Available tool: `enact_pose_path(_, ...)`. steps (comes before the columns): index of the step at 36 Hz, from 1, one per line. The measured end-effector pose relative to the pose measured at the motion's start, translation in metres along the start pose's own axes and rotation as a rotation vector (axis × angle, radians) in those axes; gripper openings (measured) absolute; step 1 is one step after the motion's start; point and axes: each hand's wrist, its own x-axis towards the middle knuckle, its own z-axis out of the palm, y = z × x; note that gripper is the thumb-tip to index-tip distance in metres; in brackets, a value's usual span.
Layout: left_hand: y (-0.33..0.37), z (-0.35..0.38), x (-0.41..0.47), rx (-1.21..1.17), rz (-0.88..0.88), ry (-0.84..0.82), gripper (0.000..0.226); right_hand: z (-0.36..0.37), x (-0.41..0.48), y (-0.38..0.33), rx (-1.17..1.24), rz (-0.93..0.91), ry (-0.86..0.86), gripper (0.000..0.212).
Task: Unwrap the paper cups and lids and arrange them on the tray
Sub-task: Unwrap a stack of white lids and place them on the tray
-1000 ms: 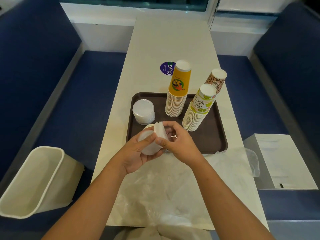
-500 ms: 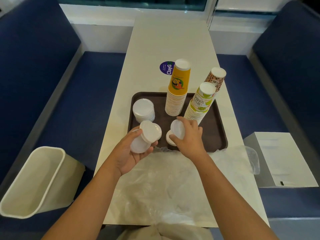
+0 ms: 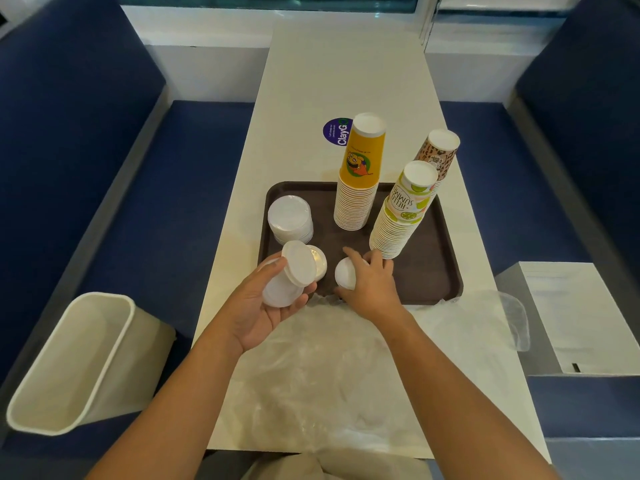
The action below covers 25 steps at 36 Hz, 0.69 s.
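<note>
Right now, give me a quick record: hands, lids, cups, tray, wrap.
left hand: grips loose lids, tilted, above the near left corner of the tray
right hand: curled over small lid pile on the tray, front centre
lid stack: tray's far left corner
cups: yellow stack, green stack upside down on tray; brown stack behind, base hidden
plastic wrap: spread on table, near side of tray
bin: left of table

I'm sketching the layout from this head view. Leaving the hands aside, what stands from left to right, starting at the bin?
white bin → lid stack → yellow cup stack → lime-print cup stack → white box. The brown patterned cup stack overlaps the lime-print one, so it is left out.
</note>
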Motion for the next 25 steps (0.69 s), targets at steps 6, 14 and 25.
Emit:
enact_pose_path(6,-0.002,0.002,-0.002,0.002,0.005,-0.001,0.064,-0.019,-0.026,-0.019,0.252,-0.161,0.214,0.072)
enact_pose_path(14,-0.005,0.01,-0.002,0.067,0.009,-0.099,0.053,-0.026,-0.049,-0.043,0.522,-0.45,0.029,0.082)
enact_pose_path(25,-0.004,0.013,-0.008,0.017,-0.022,-0.016,0.051,-0.029,-0.035,-0.026,0.585,-0.284,0.247,0.073)
